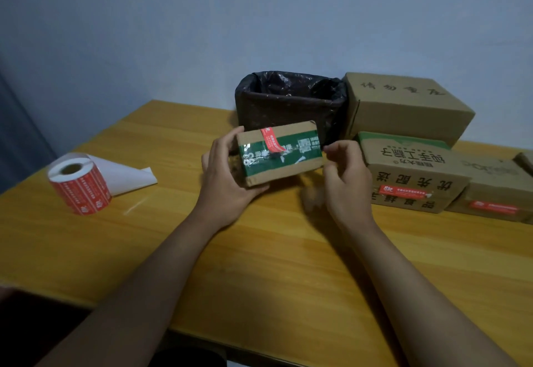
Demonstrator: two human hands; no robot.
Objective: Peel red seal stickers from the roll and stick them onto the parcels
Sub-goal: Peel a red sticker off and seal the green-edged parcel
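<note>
- The left hand (pixel 227 176) is gripping the small parcel (pixel 278 153) by its left end, thumb over the top edge and fingers wrapped underneath, holding it lifted just off the wooden table (pixel 259 265).
- The right hand (pixel 346 176) is sitting at the parcel's right end with its fingers curled; the thumb and fingertips are close to that corner, but whether they are pinching anything is not clear, so I cannot tell its grasp.
- A red seal sticker (pixel 272 141) is lying across the parcel's top edge and down the front face, just right of the left thumb; its lower end is curling away from the glossy tape.
- To finish this step well, the right hand's fingers should be pressing that loose tail flat, stroking from the stuck part downward, while the left hand is bracing the box from behind.
- The sticker roll (pixel 79 183) is standing well to the left of the left hand, its white backing strip (pixel 127 174) trailing toward the parcel.
- Beyond both hands a bin with a black liner (pixel 291 98) is standing close behind the parcel.
- Just right of the right hand, stacked parcels (pixel 415 170) already bearing red seals are crowding that side, so sideways room there is looking tight.
- Nearer than the hands, the table is offering open surface, ending at a front edge below the forearms.
</note>
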